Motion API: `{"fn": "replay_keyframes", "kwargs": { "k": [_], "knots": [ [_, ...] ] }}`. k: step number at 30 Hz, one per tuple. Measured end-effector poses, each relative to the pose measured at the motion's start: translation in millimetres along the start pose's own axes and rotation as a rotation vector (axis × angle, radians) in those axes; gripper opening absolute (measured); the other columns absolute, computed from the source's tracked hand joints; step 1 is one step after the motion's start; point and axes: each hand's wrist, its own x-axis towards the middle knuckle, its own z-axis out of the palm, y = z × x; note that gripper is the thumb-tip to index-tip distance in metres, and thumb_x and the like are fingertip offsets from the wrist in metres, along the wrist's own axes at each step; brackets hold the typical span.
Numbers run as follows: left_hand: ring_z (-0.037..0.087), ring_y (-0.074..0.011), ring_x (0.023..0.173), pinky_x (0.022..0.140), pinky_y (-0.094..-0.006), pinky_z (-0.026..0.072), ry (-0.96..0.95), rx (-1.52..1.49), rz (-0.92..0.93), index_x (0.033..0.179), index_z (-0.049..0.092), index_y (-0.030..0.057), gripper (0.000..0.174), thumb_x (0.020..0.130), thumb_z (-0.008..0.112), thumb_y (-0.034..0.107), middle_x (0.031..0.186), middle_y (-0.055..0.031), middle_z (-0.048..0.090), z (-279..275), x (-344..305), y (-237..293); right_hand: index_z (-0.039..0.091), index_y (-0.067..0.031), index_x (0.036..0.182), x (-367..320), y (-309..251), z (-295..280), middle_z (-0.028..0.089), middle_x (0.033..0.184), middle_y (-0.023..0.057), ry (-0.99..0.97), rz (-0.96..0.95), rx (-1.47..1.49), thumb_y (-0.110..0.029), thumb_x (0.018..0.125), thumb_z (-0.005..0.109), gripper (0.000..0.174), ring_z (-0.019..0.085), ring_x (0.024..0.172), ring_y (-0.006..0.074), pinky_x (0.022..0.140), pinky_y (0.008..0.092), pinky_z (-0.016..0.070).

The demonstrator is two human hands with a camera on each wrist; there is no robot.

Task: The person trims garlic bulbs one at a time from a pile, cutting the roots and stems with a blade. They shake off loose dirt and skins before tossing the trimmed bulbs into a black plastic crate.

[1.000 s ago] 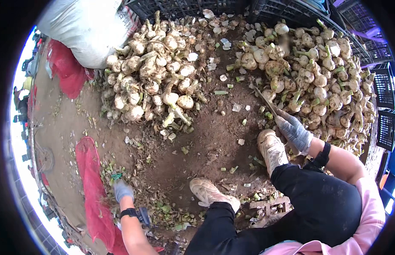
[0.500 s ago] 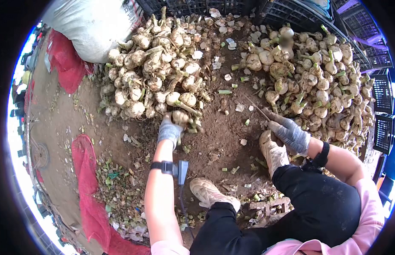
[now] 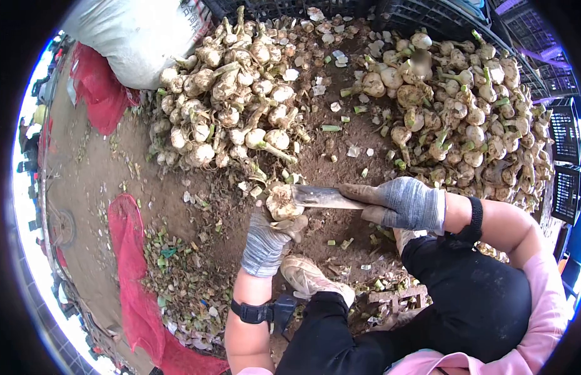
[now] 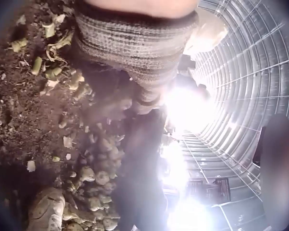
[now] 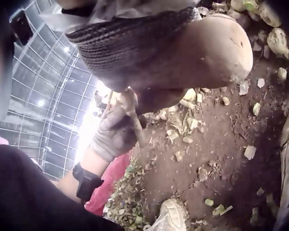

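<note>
In the head view my gloved left hand point(image 3: 268, 237) holds a garlic bulb point(image 3: 283, 203) from below, thumb and fingers around its near side. My gloved right hand point(image 3: 406, 203) grips a knife point(image 3: 328, 197), its broad blade pointing left and its tip right at the bulb. The right wrist view shows the left hand point(image 5: 113, 134) beyond the right glove point(image 5: 154, 53), with a pale stem slanting down from its fingers. In the left wrist view the glove cuff point(image 4: 135, 41) fills the top, and the fingers are in dark shadow.
Heaps of garlic bulbs lie at the left point(image 3: 222, 94) and the right point(image 3: 471, 125). Black crates point(image 3: 428, 25) and a white sack point(image 3: 131, 44) stand behind. Red mesh point(image 3: 131, 269) lies at the left beside scattered trimmings point(image 3: 184, 287). The person's shoes point(image 3: 312, 275) rest on the soil.
My left hand has gone from the lower left to the left heap, then back toward the body with a garlic bulb. The right hand has swung the knife leftward to the bulb.
</note>
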Motion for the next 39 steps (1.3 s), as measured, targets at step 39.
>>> {"fn": "replay_keyframes", "kwargs": {
  "k": [39],
  "knots": [
    [0.057,-0.0171,0.099,0.092,-0.0344,0.0453,0.169,0.696,0.645,0.116,0.046,0.0068,0.039,0.087,0.063,0.026,0.107,-0.0059,0.058,65,10,-19,0.031,-0.0253,0.145,2,30,14,0.060,0.076,0.0132,0.073,-0.471,-0.490,-0.044,0.087,0.055,0.064,0.061,0.058,0.0315,0.050,0.0412,0.0486]
  ]
}}
